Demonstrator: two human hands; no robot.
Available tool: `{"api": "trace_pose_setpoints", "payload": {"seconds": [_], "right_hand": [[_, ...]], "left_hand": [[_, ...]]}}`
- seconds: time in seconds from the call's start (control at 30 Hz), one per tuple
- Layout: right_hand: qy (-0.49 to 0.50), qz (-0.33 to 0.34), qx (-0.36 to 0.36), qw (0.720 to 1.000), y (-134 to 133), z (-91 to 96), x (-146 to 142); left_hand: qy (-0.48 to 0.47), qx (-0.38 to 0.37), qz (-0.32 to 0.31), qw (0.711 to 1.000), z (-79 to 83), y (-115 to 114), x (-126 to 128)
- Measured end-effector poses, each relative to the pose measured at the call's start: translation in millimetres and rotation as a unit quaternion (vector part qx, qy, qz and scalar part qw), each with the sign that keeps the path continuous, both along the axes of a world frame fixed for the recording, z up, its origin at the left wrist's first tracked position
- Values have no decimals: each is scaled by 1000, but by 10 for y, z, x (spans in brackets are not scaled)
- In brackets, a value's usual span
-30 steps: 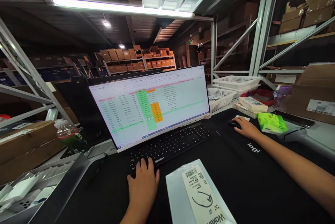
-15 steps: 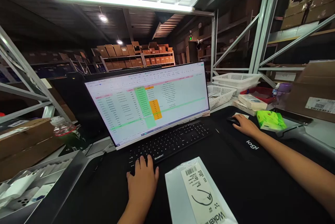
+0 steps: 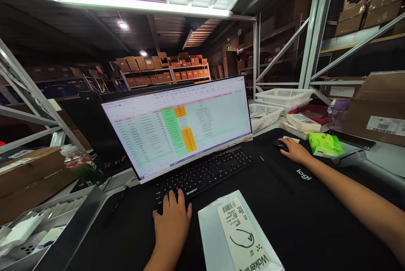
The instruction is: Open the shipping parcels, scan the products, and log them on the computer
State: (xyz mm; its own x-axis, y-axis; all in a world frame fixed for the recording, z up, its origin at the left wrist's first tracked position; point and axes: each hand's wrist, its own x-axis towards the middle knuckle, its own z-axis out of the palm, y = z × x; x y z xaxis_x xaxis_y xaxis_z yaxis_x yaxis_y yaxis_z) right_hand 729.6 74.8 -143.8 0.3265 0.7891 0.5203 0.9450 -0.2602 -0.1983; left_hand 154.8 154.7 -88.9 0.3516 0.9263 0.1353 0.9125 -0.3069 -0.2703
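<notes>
My left hand [image 3: 172,222] rests with fingers spread at the lower left corner of a black keyboard [image 3: 205,178]. On the right, my right hand [image 3: 294,150] lies over a black computer mouse [image 3: 280,145], its fingers around it. Behind the keyboard stands a tilted monitor [image 3: 218,119] showing a spreadsheet with green and orange cells. A pale box [image 3: 210,237] with a printed, barcoded label [image 3: 242,235] and a hand-drawn black loop lies right of my left hand, touched by neither hand.
A black desk mat [image 3: 303,220] covers the desk. At right are a green packet [image 3: 325,144], small boxes [image 3: 303,123], white baskets [image 3: 267,117], a grey handheld scanner [image 3: 373,167] and a carton [image 3: 376,106]. At left are a bottle [image 3: 80,163] and a grey tray [image 3: 68,233] of packets.
The spreadsheet has scrolled; its orange cells and green row sit differently on the monitor. Both hands stay in place, and the whole view has shifted slightly.
</notes>
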Motion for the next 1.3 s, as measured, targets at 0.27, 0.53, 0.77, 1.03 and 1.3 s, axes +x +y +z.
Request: {"api": "trace_pose_setpoints", "payload": {"seconds": [0.27,0.53,0.77,1.03,1.3], "right_hand": [[7,1,3,1000,-9,17,-18],[-1,5,10,1000,10,-9,1],[-8,-18,-6,1000,-37,62,-62],[-6,-34,-7,999,-42,68,-48],[-1,-26,-29,999,-38,71,-59]], "left_hand": [[15,-8,-3,1000,35,-36,-14],[39,-55,22,997,310,-178,106],[18,-23,-4,1000,202,-123,54],[36,-4,-15,999,80,-36,-15],[34,4,-29,999,11,39,-53]]}}
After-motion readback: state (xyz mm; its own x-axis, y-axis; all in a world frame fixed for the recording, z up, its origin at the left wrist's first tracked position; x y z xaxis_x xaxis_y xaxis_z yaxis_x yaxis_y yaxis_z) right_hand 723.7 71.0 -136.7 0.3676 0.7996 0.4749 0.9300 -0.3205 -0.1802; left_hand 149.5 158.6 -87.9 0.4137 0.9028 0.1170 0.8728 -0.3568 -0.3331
